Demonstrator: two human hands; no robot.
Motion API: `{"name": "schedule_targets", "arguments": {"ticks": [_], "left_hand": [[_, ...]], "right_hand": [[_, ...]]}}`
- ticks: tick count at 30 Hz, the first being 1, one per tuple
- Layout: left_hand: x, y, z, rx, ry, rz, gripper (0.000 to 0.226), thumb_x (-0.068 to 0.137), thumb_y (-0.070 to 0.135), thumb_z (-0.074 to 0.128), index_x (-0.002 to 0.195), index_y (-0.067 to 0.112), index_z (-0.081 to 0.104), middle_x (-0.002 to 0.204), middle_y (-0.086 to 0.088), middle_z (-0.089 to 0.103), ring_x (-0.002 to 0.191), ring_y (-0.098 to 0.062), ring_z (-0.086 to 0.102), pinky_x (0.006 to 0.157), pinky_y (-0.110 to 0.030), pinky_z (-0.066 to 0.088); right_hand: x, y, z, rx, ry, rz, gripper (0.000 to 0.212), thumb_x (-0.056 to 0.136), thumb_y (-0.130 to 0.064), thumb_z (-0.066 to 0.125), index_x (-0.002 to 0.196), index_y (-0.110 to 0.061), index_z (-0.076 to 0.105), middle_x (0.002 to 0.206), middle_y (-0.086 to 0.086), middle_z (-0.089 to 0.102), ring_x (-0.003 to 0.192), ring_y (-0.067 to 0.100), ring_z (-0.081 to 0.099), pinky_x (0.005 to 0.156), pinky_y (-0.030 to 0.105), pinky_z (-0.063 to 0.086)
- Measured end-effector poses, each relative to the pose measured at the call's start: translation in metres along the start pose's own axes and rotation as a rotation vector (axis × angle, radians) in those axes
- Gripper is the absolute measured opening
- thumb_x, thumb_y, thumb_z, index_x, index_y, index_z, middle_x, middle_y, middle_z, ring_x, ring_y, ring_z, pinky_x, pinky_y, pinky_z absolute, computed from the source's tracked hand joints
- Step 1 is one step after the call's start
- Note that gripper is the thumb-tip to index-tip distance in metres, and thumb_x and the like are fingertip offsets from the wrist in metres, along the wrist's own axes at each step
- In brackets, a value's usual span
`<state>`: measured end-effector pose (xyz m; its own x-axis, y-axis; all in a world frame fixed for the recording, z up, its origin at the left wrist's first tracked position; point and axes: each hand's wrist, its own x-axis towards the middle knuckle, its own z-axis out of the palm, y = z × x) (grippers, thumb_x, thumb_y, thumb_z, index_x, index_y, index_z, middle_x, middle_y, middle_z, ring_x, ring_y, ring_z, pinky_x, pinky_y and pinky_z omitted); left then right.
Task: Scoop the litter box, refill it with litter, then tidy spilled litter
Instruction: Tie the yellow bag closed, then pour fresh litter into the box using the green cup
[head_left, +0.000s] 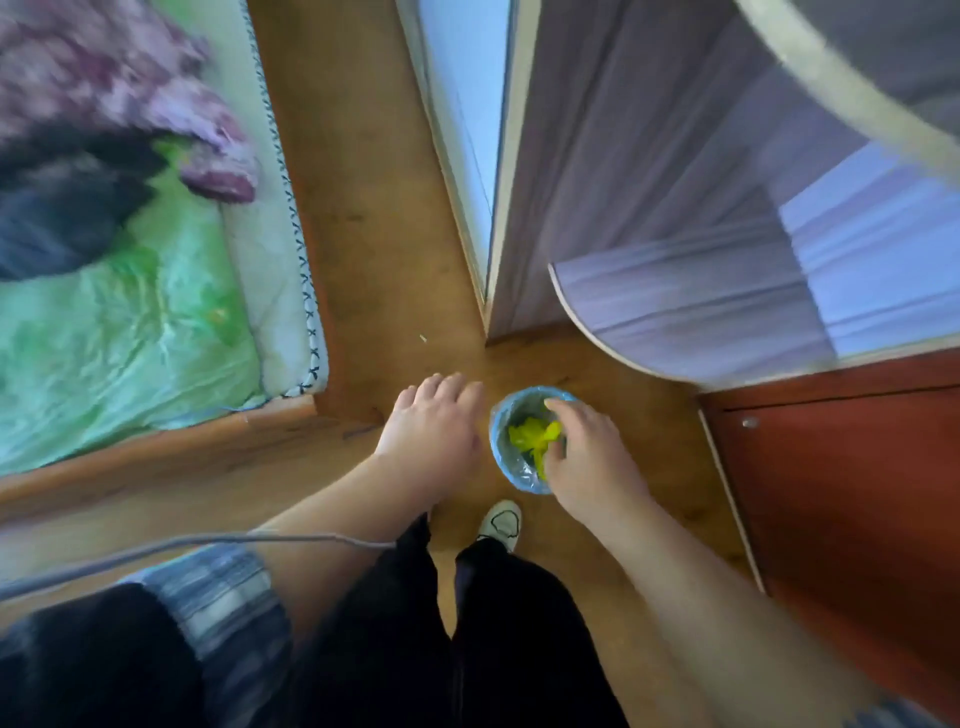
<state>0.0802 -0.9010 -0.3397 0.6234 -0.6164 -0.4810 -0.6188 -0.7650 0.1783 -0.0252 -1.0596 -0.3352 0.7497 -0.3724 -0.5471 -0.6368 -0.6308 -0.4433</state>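
Both hands reach down over the wooden floor (374, 208), held apart from each other. The left hand (434, 426) hangs palm down with its fingers straight and loosely together, holding nothing, just to the left of a small round waste bin (519, 480) and not touching it. The right hand (589, 457) is over the bin's right side, fingers bent down into the opening, its fingertips at a crumpled yellow-green piece of plastic (530, 434) that lies inside. The view is too blurred to tell whether it pinches that piece or only touches it.

The bin is lined with a pale blue bag folded over the rim. It stands on the floor just ahead of a white shoe (501, 522) and the person's black trousers (415, 623).

Left of the hands is a bed (130, 338) with green sheets and a pink patterned cover. To the right stands a red-brown cabinet (841, 493), with a rounded pale shelf (701, 312) beyond it. A grey cable (208, 543) crosses the lower left.
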Motion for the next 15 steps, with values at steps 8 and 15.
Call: {"name": "schedule_targets", "arguments": {"ticks": [8, 15], "left_hand": [[-0.160, -0.030, -0.110, -0.170, 0.348, -0.229, 0.059, 0.076, 0.029, 0.050, 0.134, 0.020, 0.054, 0.137, -0.004, 0.056, 0.129, -0.030, 0.051, 0.100, -0.046, 0.048], [-0.290, -0.127, -0.141, -0.253, 0.580, -0.482, 0.059, 0.092, 0.039, 0.046, 0.148, 0.027, 0.032, 0.152, 0.002, 0.037, 0.142, -0.022, 0.032, 0.110, -0.042, 0.036]], "right_hand": [[-0.097, -0.137, -0.075, -0.242, 0.120, -0.480, 0.057, 0.090, -0.016, 0.057, 0.146, -0.019, 0.045, 0.143, -0.002, 0.048, 0.135, 0.020, 0.040, 0.114, 0.035, 0.034], [-0.161, -0.284, -0.040, -0.405, 0.127, -0.890, 0.058, 0.090, -0.021, 0.055, 0.147, -0.018, 0.044, 0.146, -0.001, 0.044, 0.140, 0.019, 0.033, 0.119, 0.029, 0.023]]}}
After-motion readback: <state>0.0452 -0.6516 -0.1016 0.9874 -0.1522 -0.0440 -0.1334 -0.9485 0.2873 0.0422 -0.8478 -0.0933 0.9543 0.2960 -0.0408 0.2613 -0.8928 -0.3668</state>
